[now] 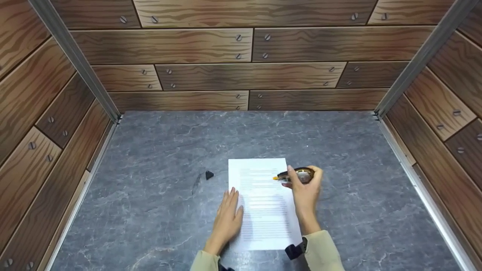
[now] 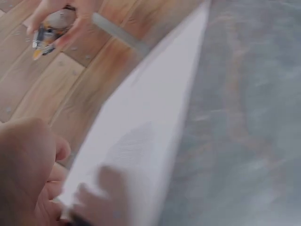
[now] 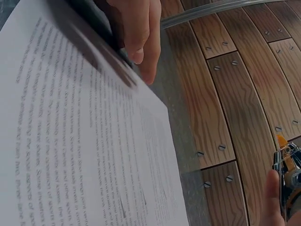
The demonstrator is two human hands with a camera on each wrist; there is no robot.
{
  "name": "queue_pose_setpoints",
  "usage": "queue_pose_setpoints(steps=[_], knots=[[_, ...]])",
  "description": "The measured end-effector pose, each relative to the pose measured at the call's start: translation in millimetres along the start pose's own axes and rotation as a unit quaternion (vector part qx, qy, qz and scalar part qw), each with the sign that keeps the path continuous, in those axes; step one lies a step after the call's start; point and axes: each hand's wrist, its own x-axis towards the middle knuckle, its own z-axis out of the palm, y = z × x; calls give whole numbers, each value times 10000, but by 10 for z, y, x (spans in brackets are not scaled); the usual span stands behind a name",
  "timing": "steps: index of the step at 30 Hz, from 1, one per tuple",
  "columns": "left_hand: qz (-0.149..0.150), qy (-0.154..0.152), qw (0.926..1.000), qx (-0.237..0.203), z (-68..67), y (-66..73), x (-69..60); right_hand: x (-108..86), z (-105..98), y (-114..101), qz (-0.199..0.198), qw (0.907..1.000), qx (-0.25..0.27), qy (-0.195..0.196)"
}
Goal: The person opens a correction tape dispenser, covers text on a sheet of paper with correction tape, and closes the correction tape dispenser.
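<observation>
A printed sheet of paper (image 1: 263,222) lies on the grey marbled table. My left hand (image 1: 228,218) rests along its left edge, fingers extended; in the left wrist view that hand (image 2: 28,165) is blurred. Between thumb and fingers, my right hand (image 1: 307,194) grips a correction tape (image 1: 304,174) with a dark translucent body and an orange tip. The tip points left, over the upper right part of the sheet. At the right edge of the right wrist view, the correction tape (image 3: 292,176) appears apart from the paper (image 3: 94,141). A small black piece (image 1: 209,175), perhaps its cap, lies left of the sheet.
Wood-patterned panels (image 1: 203,77) wall the table (image 1: 150,210) at the back and both sides. Metal rails (image 1: 414,173) run along the side edges. A dark wrist strap (image 1: 295,250) sits at the right sleeve.
</observation>
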Motion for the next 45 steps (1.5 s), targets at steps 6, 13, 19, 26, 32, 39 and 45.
queue_pose_setpoints(steps=[6,13,19,26,32,39,45], knots=[[20,351,9965,-763,-301,-51,234,-79,35,-115,197,9922,1103,-539],[452,1795,9817,439,-555,-359,594,-231,71,-101,666,9750,1873,-989],[-164,1216,9888,852,-608,-633,779,-353,111,61,1102,9655,2133,-1012],[87,1135,9891,939,-565,-764,753,-434,123,187,1417,9599,2256,-873],[446,1396,9817,1213,-544,-778,762,-442,115,228,1533,9589,2245,-809],[863,1617,9707,1551,-510,-802,749,-471,114,250,1629,9609,2109,-753],[1136,1625,9641,1765,-524,-784,717,-471,131,269,1684,9604,2111,-679]])
